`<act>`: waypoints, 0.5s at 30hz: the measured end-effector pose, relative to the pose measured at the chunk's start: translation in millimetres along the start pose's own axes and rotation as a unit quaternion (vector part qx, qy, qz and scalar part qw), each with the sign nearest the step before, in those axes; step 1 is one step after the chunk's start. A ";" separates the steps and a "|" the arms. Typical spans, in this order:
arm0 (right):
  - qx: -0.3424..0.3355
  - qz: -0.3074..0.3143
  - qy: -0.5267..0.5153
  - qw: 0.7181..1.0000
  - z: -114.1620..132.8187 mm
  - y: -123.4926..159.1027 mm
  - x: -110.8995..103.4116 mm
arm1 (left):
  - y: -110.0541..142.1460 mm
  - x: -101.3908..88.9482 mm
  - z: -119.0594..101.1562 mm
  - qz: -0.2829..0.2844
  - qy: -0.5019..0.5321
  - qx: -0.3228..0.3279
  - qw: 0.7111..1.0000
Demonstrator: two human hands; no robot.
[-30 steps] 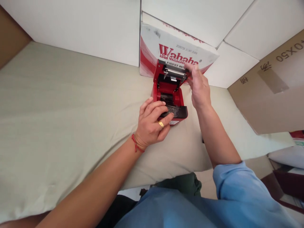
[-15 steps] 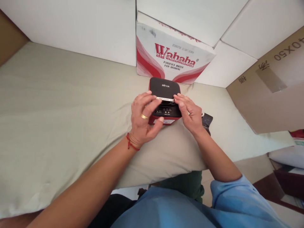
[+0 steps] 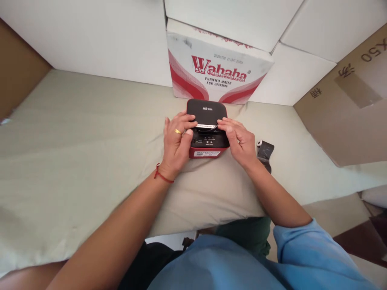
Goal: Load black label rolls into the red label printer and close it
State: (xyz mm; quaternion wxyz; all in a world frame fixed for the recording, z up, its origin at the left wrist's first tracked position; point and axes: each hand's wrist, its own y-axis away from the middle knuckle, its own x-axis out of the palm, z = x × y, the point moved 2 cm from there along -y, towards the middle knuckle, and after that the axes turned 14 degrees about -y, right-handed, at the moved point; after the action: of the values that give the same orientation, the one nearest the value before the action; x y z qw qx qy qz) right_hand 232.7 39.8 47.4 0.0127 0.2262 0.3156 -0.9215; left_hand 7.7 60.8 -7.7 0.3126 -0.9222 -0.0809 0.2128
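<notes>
A small red-and-black printer [image 3: 207, 109] rests on the cloth-covered surface in front of me. Its dark top carries white lettering, and a white strip [image 3: 206, 126] runs along the lid's near edge. Below that strip is a dark gap, then a panel with small marks. My left hand [image 3: 178, 139] holds the printer's left side, fingertips on the lid's edge and thumb lower by the panel. At the lid's right corner, the bent fingers of my right hand [image 3: 238, 139] are pressed together. What lies under the fingertips is hidden.
Just right of my right hand lies a dark roll [image 3: 266, 151] with a white core. A Wahaha carton [image 3: 220, 66] stands right behind the printer, against white panels. A large brown cardboard box [image 3: 344, 108] is at the right. The cloth [image 3: 90, 153] is creased.
My left hand's fingers have drawn back from the white strip toward the lid's left edge, and its thumb has moved up to the panel. The right hand stays at the right corner.
</notes>
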 end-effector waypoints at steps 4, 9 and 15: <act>0.007 0.000 -0.003 1.000 11.1 3.9 1.0 | -1.9 6.8 12.8 0.023 0.116 -0.026 0.993; -0.076 0.055 0.026 0.995 18.3 22.6 3.3 | 0.0 16.2 24.3 0.030 0.185 -0.089 0.978; -0.110 0.009 0.013 0.994 11.3 30.3 8.4 | 2.3 15.6 37.1 0.100 0.236 -0.120 0.959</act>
State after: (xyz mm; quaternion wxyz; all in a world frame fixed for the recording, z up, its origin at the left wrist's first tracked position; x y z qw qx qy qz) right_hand 225.6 10.0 34.3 0.0417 0.2385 0.4127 -0.8781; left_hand 5.2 83.5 -41.0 0.1867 -0.9804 0.0627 0.0082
